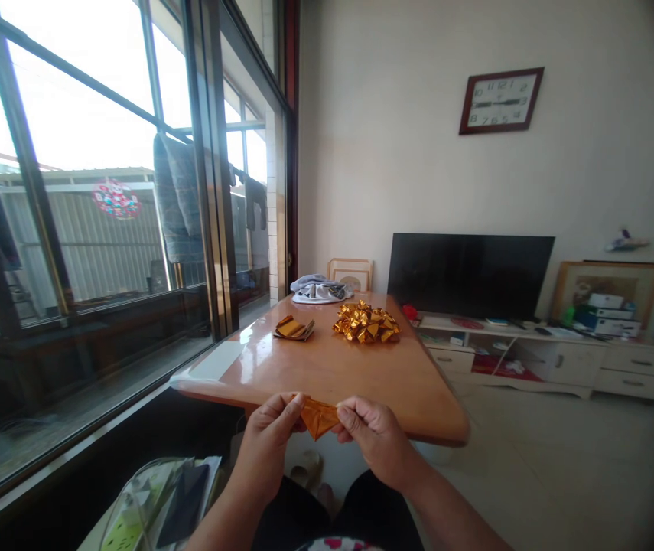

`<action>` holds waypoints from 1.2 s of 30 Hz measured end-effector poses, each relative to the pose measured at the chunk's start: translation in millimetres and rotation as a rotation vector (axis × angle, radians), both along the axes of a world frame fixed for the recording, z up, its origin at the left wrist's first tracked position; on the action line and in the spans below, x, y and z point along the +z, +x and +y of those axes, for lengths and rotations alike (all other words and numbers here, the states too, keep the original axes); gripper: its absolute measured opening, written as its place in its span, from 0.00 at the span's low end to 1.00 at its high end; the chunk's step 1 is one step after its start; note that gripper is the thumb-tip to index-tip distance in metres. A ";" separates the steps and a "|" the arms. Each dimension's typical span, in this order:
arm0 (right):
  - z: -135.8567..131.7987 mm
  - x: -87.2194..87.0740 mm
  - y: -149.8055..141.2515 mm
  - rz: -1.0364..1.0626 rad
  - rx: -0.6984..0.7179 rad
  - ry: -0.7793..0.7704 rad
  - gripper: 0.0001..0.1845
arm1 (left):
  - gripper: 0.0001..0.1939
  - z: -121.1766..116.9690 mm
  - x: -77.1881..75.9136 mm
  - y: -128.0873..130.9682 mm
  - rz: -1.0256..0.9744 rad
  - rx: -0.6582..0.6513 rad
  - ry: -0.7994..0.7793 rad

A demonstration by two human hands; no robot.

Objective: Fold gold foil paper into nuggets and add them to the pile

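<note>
Between my two hands is a piece of shiny gold foil paper point(319, 418), folded into a triangle with its point downward. My left hand point(274, 425) pinches its left corner between thumb and fingers. At the right corner, my right hand point(369, 428) grips it the same way. Both hands are just off the table's near edge, above my lap. Farther up the table lies a small stack of gold foil sheets point(294, 328). To the right of that stack sits a pile of folded gold foil pieces point(366, 322).
The glossy wooden table point(327, 367) carries a white sheet point(217, 361) at its left and a bundle of cloth point(320, 288) at the far end. Low on the left are a power strip point(125, 528) and a dark flat object point(184, 501). Windows line the left side.
</note>
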State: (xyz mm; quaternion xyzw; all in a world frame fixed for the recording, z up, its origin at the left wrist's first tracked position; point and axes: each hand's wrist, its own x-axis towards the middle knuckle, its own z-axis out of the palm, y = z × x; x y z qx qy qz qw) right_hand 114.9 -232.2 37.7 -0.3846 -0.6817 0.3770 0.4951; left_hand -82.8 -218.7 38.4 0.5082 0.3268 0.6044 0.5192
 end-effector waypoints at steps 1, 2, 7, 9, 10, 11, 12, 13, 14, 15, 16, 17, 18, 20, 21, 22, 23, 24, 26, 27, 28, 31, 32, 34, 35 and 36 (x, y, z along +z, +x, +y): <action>0.6 -0.8 0.5 -0.001 -0.009 -0.015 0.23 | 0.14 0.1 -0.6 0.1 -0.001 -0.003 -0.007; 1.2 -1.6 0.9 -0.002 -0.025 -0.028 0.23 | 0.15 0.1 -1.0 0.4 -0.002 -0.004 -0.013; 3.6 -2.3 3.0 0.016 -0.056 -0.050 0.22 | 0.16 -0.5 0.4 4.2 -0.036 -0.004 -0.023; 4.0 -2.0 3.9 0.031 -0.009 -0.053 0.22 | 0.16 -0.5 1.8 5.7 -0.060 -0.014 -0.029; 4.4 -2.3 4.4 0.035 0.012 -0.056 0.23 | 0.16 -0.2 2.3 6.2 -0.068 -0.015 -0.031; 5.1 -3.2 4.8 0.036 0.024 -0.062 0.23 | 0.16 0.1 2.6 6.4 -0.071 -0.009 -0.031; 6.0 -4.7 5.3 0.033 0.027 -0.072 0.24 | 0.17 0.5 2.7 6.5 -0.069 0.006 -0.030; 7.1 -6.7 5.6 0.027 0.023 -0.085 0.24 | 0.17 1.0 2.4 6.4 -0.062 0.025 -0.027; 8.2 -9.0 5.9 0.017 0.017 -0.099 0.25 | 0.17 1.5 1.9 6.4 -0.049 0.045 -0.025; 9.2 -11.4 6.0 0.006 0.013 -0.113 0.26 | 0.18 2.1 1.2 6.3 -0.033 0.064 -0.023; 10.0 -13.6 6.1 -0.004 0.012 -0.125 0.26 | 0.18 2.5 0.3 6.4 -0.015 0.078 -0.020; 10.5 -15.6 6.1 -0.012 0.015 -0.134 0.27 | 0.19 3.0 -0.6 6.5 0.005 0.091 -0.015; 10.8 -17.1 6.1 -0.019 0.023 -0.140 0.27 | 0.20 3.4 -1.4 6.8 0.024 0.102 -0.008; 11.3 -19.3 7.0 -0.024 0.055 -0.156 0.27 | 0.21 4.4 -2.3 7.0 0.053 0.124 0.005; 11.8 -20.2 8.1 -0.028 0.079 -0.167 0.27 | 0.21 5.0 -2.2 6.7 0.067 0.134 0.008; 12.8 -21.2 9.6 -0.034 0.103 -0.181 0.27 | 0.22 5.8 -1.6 5.9 0.082 0.144 0.009; 14.2 -22.4 11.6 -0.041 0.121 -0.198 0.27 | 0.22 6.7 -0.8 4.8 0.099 0.154 0.012; 16.2 -23.7 13.9 -0.046 0.126 -0.215 0.27 | 0.22 7.8 0.3 3.4 0.117 0.165 0.016; 21.0 -26.0 18.4 -0.041 0.087 -0.231 0.26 | 0.21 9.9 2.3 0.3 0.152 0.185 0.029; 23.4 -26.2 20.0 -0.026 0.045 -0.223 0.26 | 0.20 10.8 2.7 -0.9 0.166 0.189 0.035; 25.3 -25.4 20.9 -0.003 -0.002 -0.202 0.25 | 0.19 11.6 2.7 -1.5 0.180 0.187 0.040; 26.4 -16.6 17.3 0.041 -0.085 -0.087 0.24 | 0.18 12.1 -0.5 1.0 0.230 0.154 0.055; 25.3 -12.1 14.0 0.024 -0.077 -0.048 0.23 | 0.18 11.5 -1.9 3.0 0.252 0.142 0.059; 22.1 -3.3 5.4 -0.074 -0.036 0.023 0.22 | 0.18 9.5 -4.1 7.8 0.297 0.121 0.065; 20.6 0.3 0.8 -0.118 -0.022 0.047 0.20 | 0.17 8.2 -4.6 9.9 0.315 0.115 0.071; 19.4 2.9 -3.4 -0.158 -0.019 0.068 0.19 | 0.17 6.9 -4.9 11.5 0.328 0.111 0.079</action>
